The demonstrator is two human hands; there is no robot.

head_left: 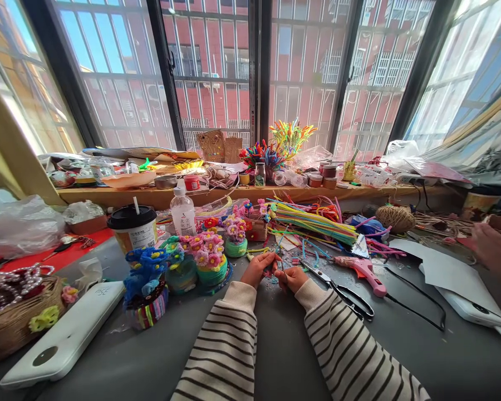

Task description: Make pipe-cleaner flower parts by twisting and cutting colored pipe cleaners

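My left hand (259, 269) and my right hand (292, 278) meet over the middle of the grey table, both with fingers pinched together. Between them is something small and thin, mostly covered by the fingertips; I cannot make out what it is. Just right of my right hand lie black-handled scissors (346, 298), blades pointing toward the hands. Behind the scissors rests a pink glue gun (368, 273) with a black cord. Left of my left hand stand small pots of fuzzy flowers: a pink bunch (209, 249) in a green pot and a blue bunch (144, 273) in a striped pot.
A bundle of coloured pipe cleaners (313, 220) lies behind the hands. On the left are a lidded cup (133, 225), a plastic bottle (182, 214), a white power bank (67, 334) and a woven basket (20, 317). Another person's hand (492, 250) shows at far right, near white paper (459, 278).
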